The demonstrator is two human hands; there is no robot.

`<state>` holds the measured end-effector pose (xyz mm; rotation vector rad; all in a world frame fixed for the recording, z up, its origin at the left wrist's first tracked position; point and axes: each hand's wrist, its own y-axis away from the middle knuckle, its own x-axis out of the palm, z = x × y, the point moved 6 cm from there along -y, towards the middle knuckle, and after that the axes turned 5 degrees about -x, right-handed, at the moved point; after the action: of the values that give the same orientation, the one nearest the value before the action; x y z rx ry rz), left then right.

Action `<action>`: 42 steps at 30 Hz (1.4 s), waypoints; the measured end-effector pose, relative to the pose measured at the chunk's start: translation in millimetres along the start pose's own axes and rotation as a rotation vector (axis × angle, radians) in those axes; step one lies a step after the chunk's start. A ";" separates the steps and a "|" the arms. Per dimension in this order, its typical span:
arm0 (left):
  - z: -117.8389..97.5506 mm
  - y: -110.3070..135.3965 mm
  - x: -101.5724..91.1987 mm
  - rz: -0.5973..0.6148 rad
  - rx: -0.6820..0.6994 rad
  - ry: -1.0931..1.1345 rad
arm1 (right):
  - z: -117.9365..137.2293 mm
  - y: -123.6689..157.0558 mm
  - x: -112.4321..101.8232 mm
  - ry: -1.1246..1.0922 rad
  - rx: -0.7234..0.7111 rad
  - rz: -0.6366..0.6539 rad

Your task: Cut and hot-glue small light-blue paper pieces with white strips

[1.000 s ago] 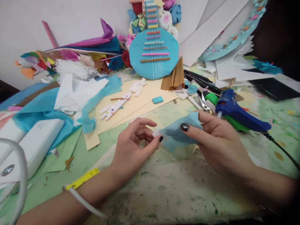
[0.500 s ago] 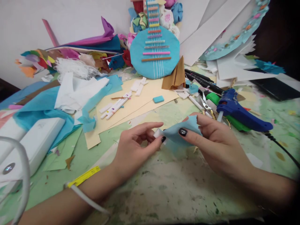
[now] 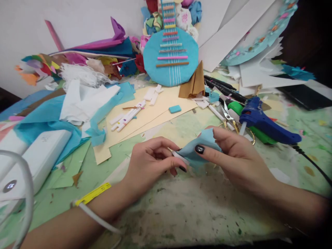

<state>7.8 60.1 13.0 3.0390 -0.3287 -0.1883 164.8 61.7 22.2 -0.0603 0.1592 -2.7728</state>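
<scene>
Between the fingers of my left hand [image 3: 155,159] is a small white piece [image 3: 181,157], pinched at its edge by thumb and fingers. My right hand [image 3: 233,155] grips a piece of light blue crepe paper [image 3: 201,147], its thumb pressed on top. The paper's left end touches the white piece. Beyond my hands lies a small blue wrapped block [image 3: 175,109]. Gold-handled scissors [image 3: 228,116] and a blue glue gun [image 3: 267,121] lie past my right hand.
A blue paper lute-like model [image 3: 171,71] leans on the wall at the back. White strips [image 3: 129,116] lie on cream card [image 3: 153,121]. At left are a white power bank [image 3: 46,155] with a cable and crumpled blue paper [image 3: 49,114]. A dark phone [image 3: 306,95] lies far right.
My left thumb and the white piece have shifted slightly down and right, and more of the piece's long edge shows. The blue paper has moved a little left with my right thumb.
</scene>
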 end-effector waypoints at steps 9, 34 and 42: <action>-16.1 2.7 -7.6 -0.177 0.260 -0.329 | -2.8 1.0 5.2 -0.072 0.034 0.047; -11.4 1.4 -2.8 -0.107 0.215 -0.374 | -6.7 -2.2 1.2 -0.059 0.116 -0.029; 4.4 -6.2 0.7 -0.008 -0.085 -0.084 | -5.5 -3.5 0.4 -0.036 0.072 -0.022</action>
<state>9.3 65.7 7.9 2.9549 -0.3065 -0.3229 162.9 65.4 17.2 -0.0942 0.0500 -2.7951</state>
